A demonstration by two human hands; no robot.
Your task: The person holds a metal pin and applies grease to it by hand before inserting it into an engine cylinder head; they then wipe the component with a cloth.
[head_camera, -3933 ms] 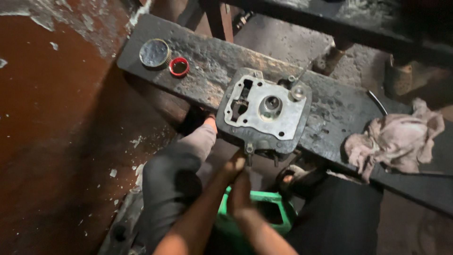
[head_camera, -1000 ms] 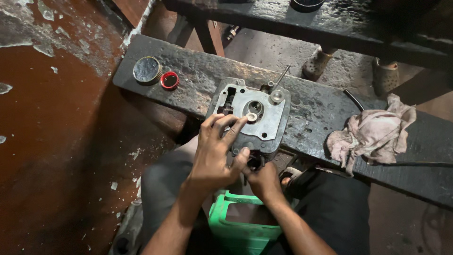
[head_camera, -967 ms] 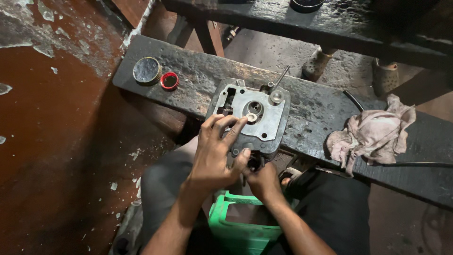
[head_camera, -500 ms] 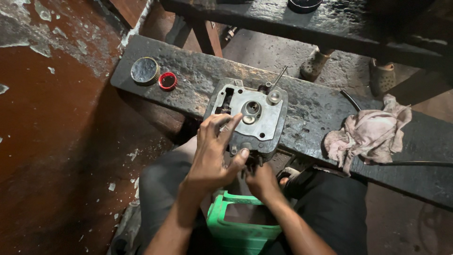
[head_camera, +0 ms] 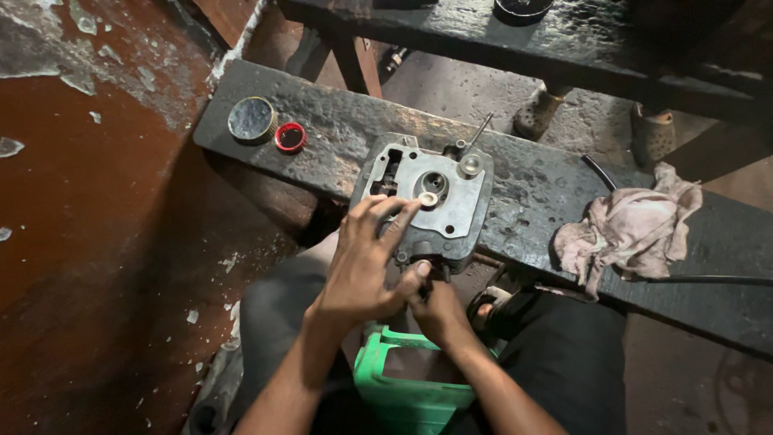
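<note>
A grey metal engine cylinder head [head_camera: 439,189] lies on a dark wooden plank [head_camera: 531,193] in front of me. My left hand [head_camera: 366,258] rests on its near left side, fingers spread over the flat face and reaching toward a small round part [head_camera: 428,199] in the middle. My right hand [head_camera: 435,302] sits under the head's near edge, fingers curled around something dark there that I cannot make out. A thin metal rod [head_camera: 477,133] sticks up at the head's far edge.
A round tin lid [head_camera: 251,119] and a small red cap [head_camera: 290,137] sit on the plank's left end. A crumpled pinkish rag [head_camera: 632,225] lies to the right beside a black cable [head_camera: 708,279]. A green plastic stool [head_camera: 411,379] is under me. Another dark bench [head_camera: 523,40] stands beyond.
Both hands came up from below the plank to the cylinder head. In the last second the left hand's fingers slid a little toward the middle of the head.
</note>
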